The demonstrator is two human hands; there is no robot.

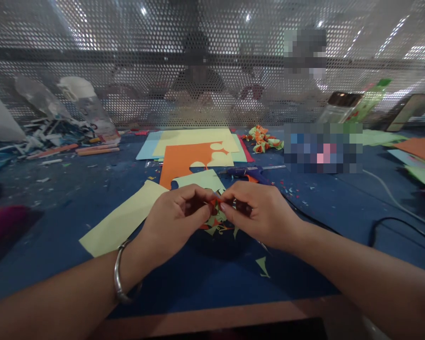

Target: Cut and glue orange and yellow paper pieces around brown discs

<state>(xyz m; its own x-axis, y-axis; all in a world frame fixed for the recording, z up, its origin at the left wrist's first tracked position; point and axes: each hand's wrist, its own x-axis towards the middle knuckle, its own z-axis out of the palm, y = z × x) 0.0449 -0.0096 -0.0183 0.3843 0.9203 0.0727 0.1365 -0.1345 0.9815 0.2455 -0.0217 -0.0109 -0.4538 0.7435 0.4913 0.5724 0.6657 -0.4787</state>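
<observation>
Both the left hand and the right hand clamp thumb and fingertips on a small orange paper piece, before the scallop-edged orange sheet. Thin, curled paper scraps lie beneath. Right of the sheet: a pleated paper cluster. Far left of the sheet: a clear plastic bottle, white-capped; contents indistinct.

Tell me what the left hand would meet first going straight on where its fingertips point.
Probably the right hand, which faces it just past the small orange paper piece pinched by the left hand; exact depth is unclear.
</observation>
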